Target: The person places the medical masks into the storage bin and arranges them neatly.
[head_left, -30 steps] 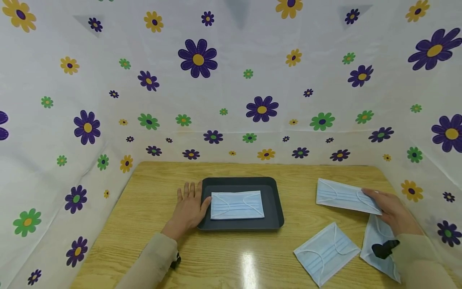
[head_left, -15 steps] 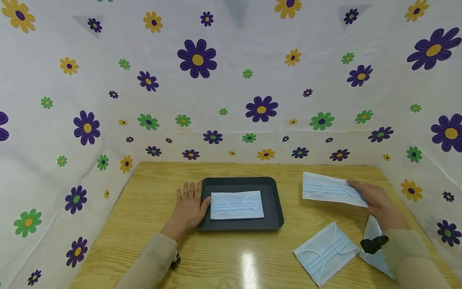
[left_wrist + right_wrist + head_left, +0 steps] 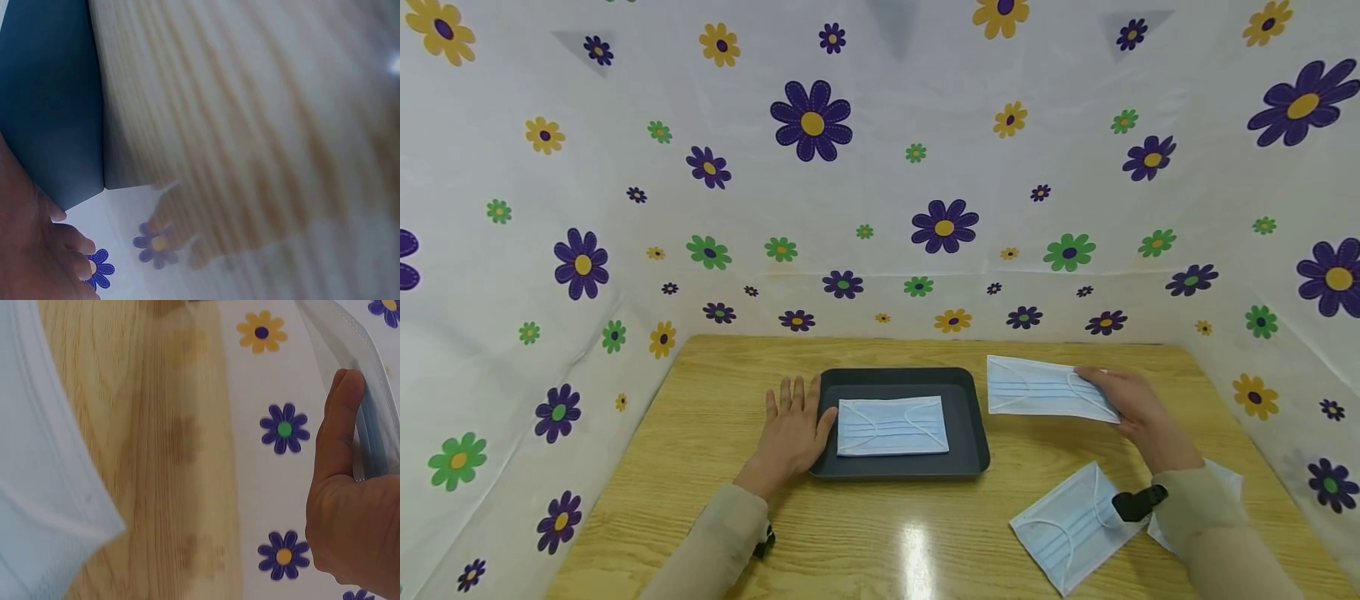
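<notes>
In the head view a dark grey tray (image 3: 910, 382) stands on the table, with a pale blue face mask (image 3: 892, 427) lying flat inside it. My left hand (image 3: 788, 433) rests at the tray's left edge, fingers stretched out and thumb reaching over the rim. My right hand (image 3: 1138, 412) pinches another face mask (image 3: 1037, 387) by its right end, raised above the table just right of the tray. In the right wrist view the fingers (image 3: 340, 425) lie against this held mask (image 3: 375, 431); the thumb is hidden there.
Nearer me on the right lies a loose face mask (image 3: 1071, 533), tilted on the wooden table (image 3: 850, 533). A further face mask (image 3: 1225, 479) is partly hidden under my right sleeve. A flower-patterned white sheet (image 3: 880, 183) hangs around the back and sides.
My right hand has carried the held mask leftward, closer to the tray, uncovering part of the far-right mask. My left hand and the tray have stayed in place.
</notes>
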A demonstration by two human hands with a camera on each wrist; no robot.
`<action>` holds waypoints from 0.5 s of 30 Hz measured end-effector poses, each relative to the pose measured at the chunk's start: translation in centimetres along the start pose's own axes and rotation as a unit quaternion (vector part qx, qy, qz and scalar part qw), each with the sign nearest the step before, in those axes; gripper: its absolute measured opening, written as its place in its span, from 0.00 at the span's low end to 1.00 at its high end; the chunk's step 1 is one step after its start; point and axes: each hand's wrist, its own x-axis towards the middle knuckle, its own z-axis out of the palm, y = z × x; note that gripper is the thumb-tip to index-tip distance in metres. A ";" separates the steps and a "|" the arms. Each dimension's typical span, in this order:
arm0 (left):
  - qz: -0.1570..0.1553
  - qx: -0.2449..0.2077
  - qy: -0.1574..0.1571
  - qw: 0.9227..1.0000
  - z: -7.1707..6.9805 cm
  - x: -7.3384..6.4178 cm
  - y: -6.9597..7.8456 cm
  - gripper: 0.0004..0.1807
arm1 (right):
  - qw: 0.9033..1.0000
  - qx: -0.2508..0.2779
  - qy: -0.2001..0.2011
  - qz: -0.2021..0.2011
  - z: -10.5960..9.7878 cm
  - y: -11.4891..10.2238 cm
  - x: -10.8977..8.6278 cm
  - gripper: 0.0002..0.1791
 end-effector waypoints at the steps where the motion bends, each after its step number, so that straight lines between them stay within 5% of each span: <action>1: 0.000 0.002 -0.002 1.000 0.0 0.0 0.0 0.41 | 1.000 0.006 -0.004 -0.002 0.4 -0.1 0.1 0.46; 15: -0.002 0.000 -0.011 1.000 0.1 0.1 -0.2 0.42 | 0.998 0.047 -0.038 -0.021 6.2 -1.2 0.4 0.37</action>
